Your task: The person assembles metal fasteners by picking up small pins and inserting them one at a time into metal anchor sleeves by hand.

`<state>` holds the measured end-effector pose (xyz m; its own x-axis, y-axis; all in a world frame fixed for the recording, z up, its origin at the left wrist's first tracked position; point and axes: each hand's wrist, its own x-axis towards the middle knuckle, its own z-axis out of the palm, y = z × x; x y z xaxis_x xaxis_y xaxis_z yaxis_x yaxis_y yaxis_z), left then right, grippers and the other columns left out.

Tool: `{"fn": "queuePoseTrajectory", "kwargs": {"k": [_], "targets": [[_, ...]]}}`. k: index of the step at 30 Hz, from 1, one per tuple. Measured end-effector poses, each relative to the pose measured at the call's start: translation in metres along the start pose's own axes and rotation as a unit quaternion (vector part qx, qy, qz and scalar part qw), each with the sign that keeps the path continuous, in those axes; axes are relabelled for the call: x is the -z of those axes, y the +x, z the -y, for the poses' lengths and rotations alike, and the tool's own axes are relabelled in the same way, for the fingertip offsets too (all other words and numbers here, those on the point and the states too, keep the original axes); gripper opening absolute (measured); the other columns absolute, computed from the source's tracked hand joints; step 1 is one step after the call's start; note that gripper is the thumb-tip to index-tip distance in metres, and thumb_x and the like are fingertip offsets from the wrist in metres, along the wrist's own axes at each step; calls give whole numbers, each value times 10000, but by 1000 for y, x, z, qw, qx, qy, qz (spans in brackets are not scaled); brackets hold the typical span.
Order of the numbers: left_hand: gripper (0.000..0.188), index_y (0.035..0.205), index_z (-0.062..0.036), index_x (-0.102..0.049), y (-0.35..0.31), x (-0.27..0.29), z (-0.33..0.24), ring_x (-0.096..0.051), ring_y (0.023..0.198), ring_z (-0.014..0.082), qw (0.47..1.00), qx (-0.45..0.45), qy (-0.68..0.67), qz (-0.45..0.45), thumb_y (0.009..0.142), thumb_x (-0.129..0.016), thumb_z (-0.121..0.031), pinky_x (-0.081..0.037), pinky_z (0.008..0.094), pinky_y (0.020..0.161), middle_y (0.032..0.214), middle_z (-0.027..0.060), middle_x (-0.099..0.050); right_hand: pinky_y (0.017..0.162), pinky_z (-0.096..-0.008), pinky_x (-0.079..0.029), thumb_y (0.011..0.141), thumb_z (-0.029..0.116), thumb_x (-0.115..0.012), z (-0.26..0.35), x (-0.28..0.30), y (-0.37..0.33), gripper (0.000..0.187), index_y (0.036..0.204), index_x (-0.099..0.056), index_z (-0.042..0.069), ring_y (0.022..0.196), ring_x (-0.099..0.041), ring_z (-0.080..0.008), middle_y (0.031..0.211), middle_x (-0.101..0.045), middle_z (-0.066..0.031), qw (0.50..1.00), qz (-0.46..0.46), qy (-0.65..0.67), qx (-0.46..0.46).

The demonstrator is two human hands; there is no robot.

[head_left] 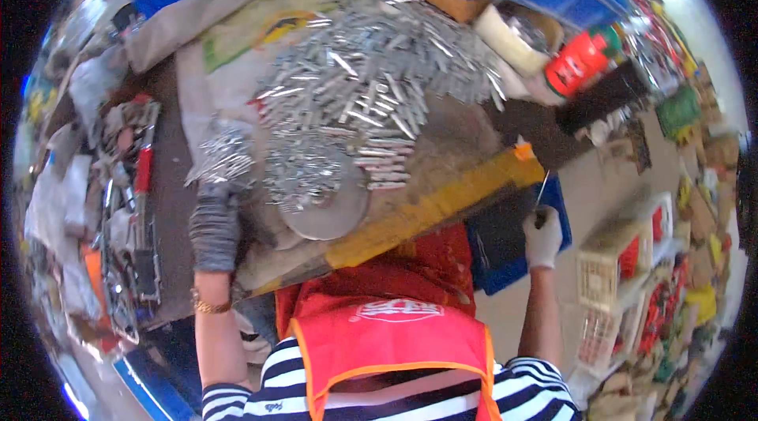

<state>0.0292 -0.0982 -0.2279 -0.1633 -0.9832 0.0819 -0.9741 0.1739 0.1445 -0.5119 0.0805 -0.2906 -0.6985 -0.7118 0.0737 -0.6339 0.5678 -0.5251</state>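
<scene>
Printed marks showed on four things — all too blurred or small to read for certain.
White lettering sat by an oval outline on the red apron (395, 346); tiny dark script marked the striped shirt (278, 389); dark characters stood on the red container (575, 65); green-and-yellow print covered the pale sack (257, 32) — wording unclear.
</scene>
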Motion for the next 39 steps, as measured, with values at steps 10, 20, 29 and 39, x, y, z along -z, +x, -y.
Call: {"fn": "queuePoseTrajectory", "kwargs": {"k": [10,20,29,39], "targets": [[232,1086,-54,-663,6,11,12,-626,1029,328,995,43,-19,-93,892,-697,-177,-489,409,925,1088,152,-648,943,-452,-532,796,355,-750,-159,-102,-23,528,1173,-628,6,1089,-662,-390,1141,-691,-240,918,268,-265,-120],[180,1016,-39,-648,2,-12,48,-616,989,339,993,87,18,-72,865,-707,-116,-488,421,917,1013,167,-626,916,-461,-546,818,334,-747,-240,-162,-38,409,1105,-721,45,1104,-670,-369,1170,-695,-225,875,368,-295,-110],[117,1015,-52,-635,-1,-3,10,-602,977,342,984,72,-72,-148,904,-639,-89,-481,424,891,998,169,-627,965,-477,-507,886,305,-662,-225,-135,-34,396,1191,-679,53,1130,-629,-413,1176,-681,-233,874,396,-263,-102],[144,1048,-59,-667,-30,16,-23,-659,917,325,969,40,-169,-173,908,-655,-90,-520,393,836,977,151,-676,920,-412,-485,894,44,-664,49,-14,2,170,1062,-657,13,1003,-613,-331,1049,-657,-155,960,-179,73,203]]}}
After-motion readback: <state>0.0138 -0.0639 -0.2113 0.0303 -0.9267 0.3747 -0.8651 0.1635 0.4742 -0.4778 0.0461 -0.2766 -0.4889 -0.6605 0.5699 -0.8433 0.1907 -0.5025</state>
